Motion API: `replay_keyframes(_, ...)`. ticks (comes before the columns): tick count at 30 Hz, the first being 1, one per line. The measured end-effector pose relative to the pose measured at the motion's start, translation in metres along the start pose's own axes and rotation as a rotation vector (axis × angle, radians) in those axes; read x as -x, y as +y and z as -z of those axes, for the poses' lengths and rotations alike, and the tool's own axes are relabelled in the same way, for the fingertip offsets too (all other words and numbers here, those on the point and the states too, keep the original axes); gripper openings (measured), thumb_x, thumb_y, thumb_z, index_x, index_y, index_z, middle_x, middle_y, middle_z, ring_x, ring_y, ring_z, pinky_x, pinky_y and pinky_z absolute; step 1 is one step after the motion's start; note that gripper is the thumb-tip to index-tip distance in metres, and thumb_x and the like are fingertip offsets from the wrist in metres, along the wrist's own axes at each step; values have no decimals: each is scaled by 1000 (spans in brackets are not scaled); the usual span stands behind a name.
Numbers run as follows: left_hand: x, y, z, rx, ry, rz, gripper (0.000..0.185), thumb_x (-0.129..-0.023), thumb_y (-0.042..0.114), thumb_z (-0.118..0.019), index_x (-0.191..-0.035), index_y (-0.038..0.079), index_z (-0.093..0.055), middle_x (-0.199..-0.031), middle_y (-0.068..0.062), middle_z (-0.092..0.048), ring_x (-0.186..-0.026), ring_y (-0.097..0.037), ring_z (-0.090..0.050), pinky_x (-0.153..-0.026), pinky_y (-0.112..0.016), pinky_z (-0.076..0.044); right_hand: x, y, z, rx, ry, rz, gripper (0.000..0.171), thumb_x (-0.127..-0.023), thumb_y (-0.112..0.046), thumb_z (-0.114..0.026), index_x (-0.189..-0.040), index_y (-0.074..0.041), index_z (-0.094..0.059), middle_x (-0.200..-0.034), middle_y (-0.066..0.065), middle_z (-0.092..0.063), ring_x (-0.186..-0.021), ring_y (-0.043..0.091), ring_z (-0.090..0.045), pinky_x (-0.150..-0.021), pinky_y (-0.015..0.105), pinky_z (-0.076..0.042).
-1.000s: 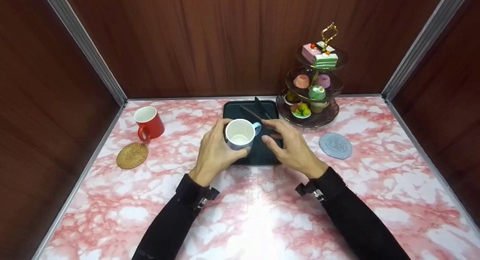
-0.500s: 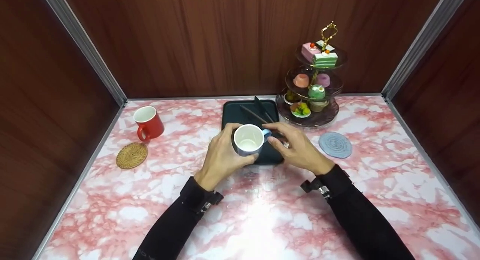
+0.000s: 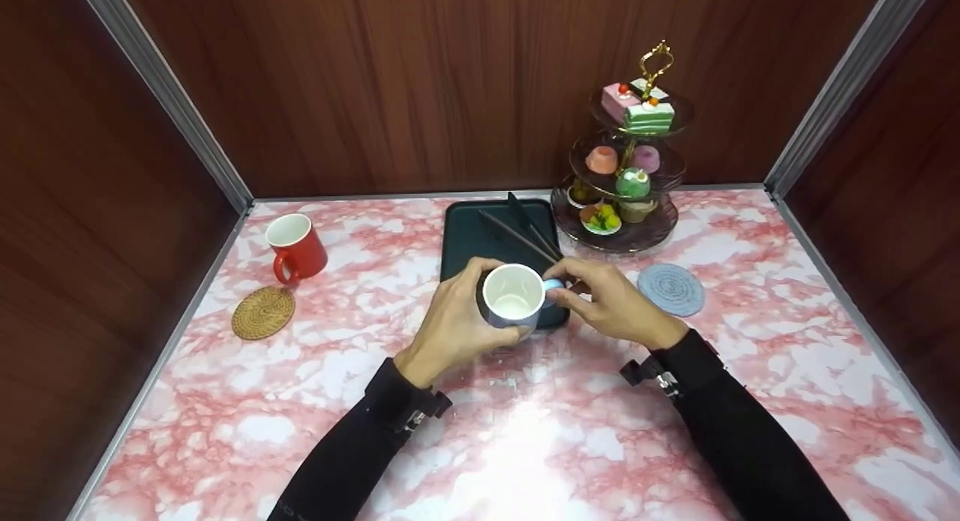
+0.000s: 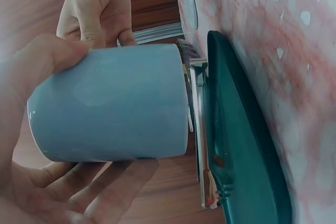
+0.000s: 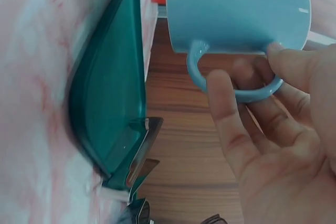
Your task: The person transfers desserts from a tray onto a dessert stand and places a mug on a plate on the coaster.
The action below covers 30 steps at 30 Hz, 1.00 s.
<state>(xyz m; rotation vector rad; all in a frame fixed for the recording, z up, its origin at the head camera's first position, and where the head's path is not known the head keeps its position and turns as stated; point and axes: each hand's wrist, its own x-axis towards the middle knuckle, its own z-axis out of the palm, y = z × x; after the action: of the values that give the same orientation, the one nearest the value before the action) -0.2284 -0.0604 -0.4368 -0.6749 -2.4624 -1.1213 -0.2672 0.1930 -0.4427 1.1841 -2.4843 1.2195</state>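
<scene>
A light blue mug (image 3: 514, 297) with a white inside is held upright above the near part of a dark green tray (image 3: 465, 239). My left hand (image 3: 465, 311) grips its body from the left, thumb on the near side and fingers round the far side. In the right wrist view, my right hand (image 5: 278, 124) holds the mug's handle (image 5: 247, 95), with the thumb at its upper end and fingers in the loop. The mug's base is clear of the tray in the left wrist view. Metal tongs (image 3: 517, 232) lie across the tray's right side.
A three-tier stand (image 3: 622, 236) with several cakes and cupcakes rises behind the tray, on the right. A grey-blue round coaster (image 3: 671, 289) lies to the right. At the left are a red mug (image 3: 298, 251) and a woven tan coaster (image 3: 263, 312). Wooden walls enclose the marbled table (image 3: 337, 431).
The blue mug has moved right and toward me in my left hand. My right hand, first apart from the mug, has shifted the same way and taken hold of the handle.
</scene>
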Motion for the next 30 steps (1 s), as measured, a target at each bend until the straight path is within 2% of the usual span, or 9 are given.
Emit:
replay_keyframes(7, 3, 1, -4, 59, -73, -15, 79, -51, 43, -83, -120, 30, -48, -107, 14, -60, -95, -2, -57, -82, -25, -47, 11, -2, 4, -14, -59, -35, 12, -88, -26, -61, -100, -27, -60, -91, -8, -64, -74, 7, -62, -62, 24, -52)
replay_keyframes(11, 3, 3, -6, 72, -103, -30, 80, -52, 42, -83, -122, 31, -47, -108, 14, -60, -95, -2, -57, -83, -26, -47, 17, -12, 6, -36, -63, -49, 9, -88, -21, -61, -96, -19, -61, -87, -1, -65, -69, 6, -62, -59, 25, -51)
replay_keyframes(15, 3, 4, -10, 85, -117, -53, 81, -53, 43, -83, -123, 30, -46, -110, 12, -60, -97, -4, -58, -84, -29, -47, 22, -26, 10, -67, -48, -45, 6, -87, -13, -62, -93, -11, -62, -84, 1, -64, -67, 6, -62, -56, 24, -51)
replay_keyframes(20, 4, 7, -15, 91, -133, -84, 82, -55, 46, -82, -126, 30, -44, -112, 13, -60, -99, -5, -58, -85, -30, -47, 30, -32, 13, -52, -26, -38, 5, -87, -12, -62, -92, -11, -62, -79, 3, -62, -61, 6, -57, -52, 21, -47)
replay_keyframes(26, 6, 10, -20, 106, -162, -92, 82, -59, 47, -81, -129, 29, -42, -115, 10, -59, -103, -7, -58, -87, -28, -46, 38, -29, 14, -51, -14, -51, 5, -88, -12, -60, -92, -13, -63, -78, -3, -62, -65, 19, -60, -54, 21, -47)
replay_keyframes(30, 8, 10, -22, 99, -168, -92, 84, -62, 49, -79, -133, 30, -39, -118, 12, -57, -107, -4, -55, -91, -28, -44, 41, -29, 15, -44, -1, -72, 5, -88, -12, -60, -90, -16, -63, -77, -2, -63, -66, 15, -60, -54, 22, -47)
